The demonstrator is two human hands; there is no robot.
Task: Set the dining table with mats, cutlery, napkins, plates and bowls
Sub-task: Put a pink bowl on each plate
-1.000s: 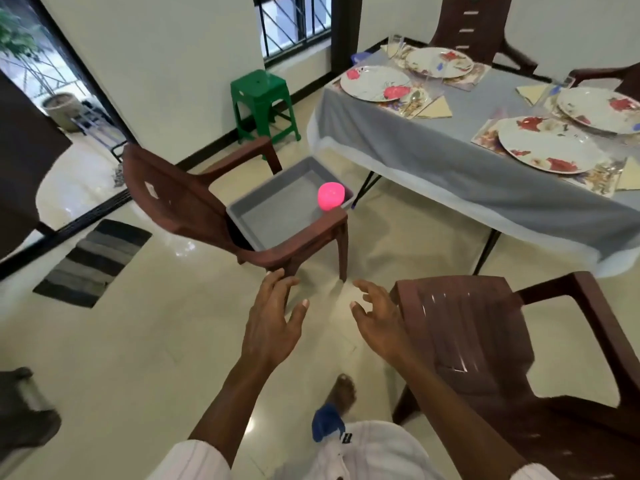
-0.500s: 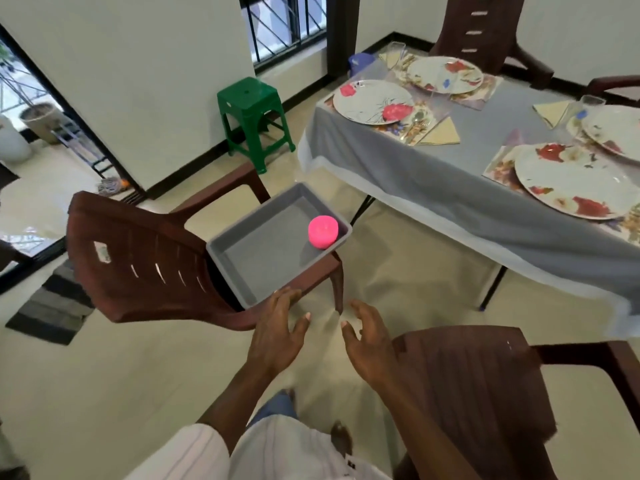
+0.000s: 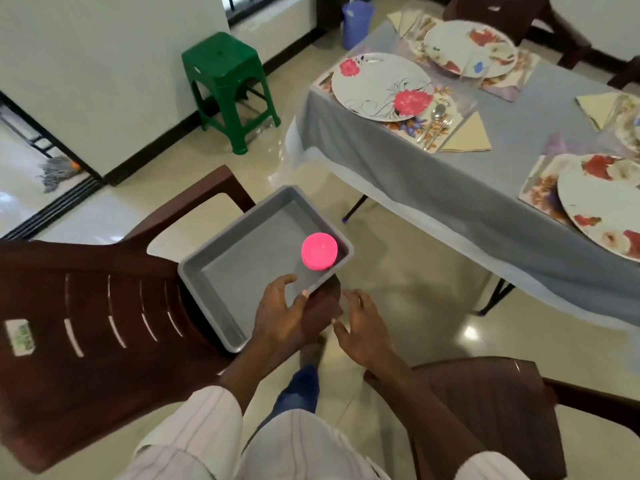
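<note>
**Head view, person standing over a chair beside the dining table.** Pink bowl point(image 3: 318, 251): small, round, plain, glossy bright pink. From above it reads as a smooth dome, so whether it stands upright or upturned cannot be told. Being round, it shows no long axis of its own.

The bowl sits inside the grey tray point(image 3: 242, 271), in the corner towards the table and close against the wall. The tray is a shallow rectangle with rounded corners. It lies flat on the seat of a brown plastic chair point(image 3: 86, 323), and its long axis runs from the chair back towards the dining table point(image 3: 433, 181).

The left hand point(image 3: 280, 313) hovers at the tray's near rim, above the chair's near armrest. Its fingers are spread, lightly bent and gripping nothing; whether the thumb tip touches the rim cannot be told. The right hand point(image 3: 363, 327) is just beside the armrest's front end, over the floor, fingers spread and empty.

The table carries a grey cloth with floral plates point(image 3: 381, 86) on patterned mats. A spoon and fork point(image 3: 436, 123) and a beige napkin point(image 3: 469, 135) lie beside one plate. A second brown chair point(image 3: 485, 410) stands at the near right, and a green stool point(image 3: 225, 84) and a blue bin point(image 3: 358, 24) stand by the wall
</note>
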